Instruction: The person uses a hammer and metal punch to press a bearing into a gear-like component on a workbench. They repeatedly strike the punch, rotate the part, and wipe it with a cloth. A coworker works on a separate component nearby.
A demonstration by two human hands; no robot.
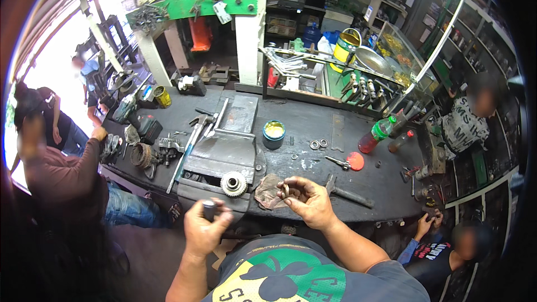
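My left hand point(205, 229) is closed around a short dark metal cylinder point(209, 210), held upright in front of the bench edge. In the fingers of my right hand point(311, 201) is a small metal ring point(286, 190), pinched on its edge. Between the hands, a toothed metal gear point(234, 184) rests on the large bench vise point(221, 154). A crumpled, stained rag point(269, 192) lies beside my right fingertips. Beyond it stands an open blue tub point(273, 135) with yellowish grease inside. Two bearing rings point(318, 144) lie to the tub's right.
A hammer point(351, 193) lies right of my right hand, near an orange-red lid point(355, 161). Bottles point(377, 134) stand farther right. A green press frame point(212, 1) rises behind the bench. People are at the left point(61, 162), right point(467, 117) and lower right point(436, 251).
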